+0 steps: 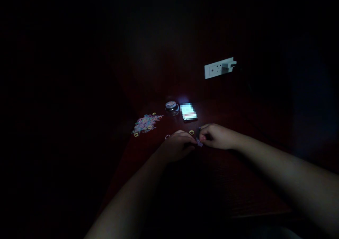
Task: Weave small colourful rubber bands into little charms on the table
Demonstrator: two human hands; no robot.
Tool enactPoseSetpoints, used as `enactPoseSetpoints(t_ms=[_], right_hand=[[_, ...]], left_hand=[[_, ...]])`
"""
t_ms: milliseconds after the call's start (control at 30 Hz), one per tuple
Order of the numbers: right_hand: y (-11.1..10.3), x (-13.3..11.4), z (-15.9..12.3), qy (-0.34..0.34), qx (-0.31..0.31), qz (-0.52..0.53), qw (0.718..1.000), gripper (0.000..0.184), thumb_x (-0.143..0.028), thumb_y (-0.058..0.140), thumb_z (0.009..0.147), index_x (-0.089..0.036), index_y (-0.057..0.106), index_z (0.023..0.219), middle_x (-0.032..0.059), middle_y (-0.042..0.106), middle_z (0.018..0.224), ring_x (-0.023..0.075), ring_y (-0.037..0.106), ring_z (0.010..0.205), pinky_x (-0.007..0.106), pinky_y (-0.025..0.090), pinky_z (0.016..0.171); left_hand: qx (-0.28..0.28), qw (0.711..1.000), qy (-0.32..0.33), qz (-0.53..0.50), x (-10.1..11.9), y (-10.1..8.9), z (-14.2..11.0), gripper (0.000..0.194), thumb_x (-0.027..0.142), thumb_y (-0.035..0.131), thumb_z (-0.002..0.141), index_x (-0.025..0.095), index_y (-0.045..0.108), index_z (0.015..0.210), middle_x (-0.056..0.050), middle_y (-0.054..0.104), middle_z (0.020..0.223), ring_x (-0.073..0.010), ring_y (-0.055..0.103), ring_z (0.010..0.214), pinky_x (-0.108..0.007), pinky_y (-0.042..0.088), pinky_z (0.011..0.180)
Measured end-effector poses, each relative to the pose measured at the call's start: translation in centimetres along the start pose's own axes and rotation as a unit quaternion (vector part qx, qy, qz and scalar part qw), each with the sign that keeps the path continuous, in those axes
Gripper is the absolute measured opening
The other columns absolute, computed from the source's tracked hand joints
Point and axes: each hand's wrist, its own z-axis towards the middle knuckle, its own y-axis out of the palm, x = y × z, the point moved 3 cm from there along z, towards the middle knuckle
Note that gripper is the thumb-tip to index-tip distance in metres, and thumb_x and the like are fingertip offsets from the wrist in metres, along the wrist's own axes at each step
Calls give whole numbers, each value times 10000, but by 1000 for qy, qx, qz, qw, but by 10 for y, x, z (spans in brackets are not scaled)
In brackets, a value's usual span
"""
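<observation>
In the head view, a small bundle of purple elastic bands (199,143) lies on the dark red table between my hands. My left hand (180,143) reaches in from the left, fingers stretched and thumb apart, its fingertips at the bundle's edge. On the other side, my right hand (217,136) is curled with its fingertips pressed together beside the purple bands. Whether it pinches one of them is too dark to tell. A yellow hair tie (191,132) lies just beyond the hands. Partly behind my left hand shows a pale pink hair tie (167,137).
A loose pile of colourful bands (147,123) spreads near the table's left edge. Farther back stand a small round lidded jar (172,109) and a lit phone (188,111) with a blurred screen. A white power socket (218,68) with a plug is on the wall. The surroundings are very dark.
</observation>
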Motion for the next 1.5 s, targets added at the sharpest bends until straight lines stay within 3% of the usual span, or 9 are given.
enactPoseSetpoints(t_ms=[300, 633, 967, 1167, 1500], right_hand=[[-4, -1, 1, 3, 43, 0, 999, 122, -176, 523, 811, -180, 641, 779, 25, 644, 761, 146, 555, 704, 249, 382, 647], [-1, 1, 1, 9, 13, -5, 1000, 147, -165, 551, 788, -192, 695, 777, 28, 659, 776, 151, 569, 715, 247, 393, 654], [-9, 3, 1, 70, 50, -48, 995, 132, -224, 551, 807, -177, 667, 766, 54, 675, 786, 169, 593, 733, 254, 409, 676], [-6, 6, 1, 68, 7, -61, 996, 125, -197, 573, 771, -187, 697, 757, 49, 694, 795, 175, 612, 749, 265, 424, 709], [-7, 0, 1, 44, 0, -50, 998, 115, -179, 590, 754, -188, 702, 731, 42, 683, 766, 166, 605, 728, 260, 425, 702]], left_hand=[[-2, 1000, 5, 2, -2, 1, -1, 199, 228, 606, 835, 236, 703, 1010, -33, 678, 1149, -190, 597, 1049, -359, 455, 943], [-34, 999, -1, -22, 5, -1, 0, 357, 170, 593, 836, 277, 632, 1174, -7, 675, 1173, -174, 597, 1080, -362, 429, 989], [-4, 1000, -1, -3, -2, 1, -2, 259, 220, 596, 842, 227, 665, 1092, -39, 692, 1115, -185, 601, 1060, -360, 441, 965], [-22, 1000, -1, -3, 1, 0, -2, 229, 230, 611, 834, 215, 683, 1050, -44, 702, 1076, -182, 610, 1021, -348, 446, 946], [-21, 1000, 10, -15, 2, 4, -2, 302, 253, 637, 819, 240, 659, 1120, -35, 678, 1149, -189, 590, 1076, -358, 436, 976]])
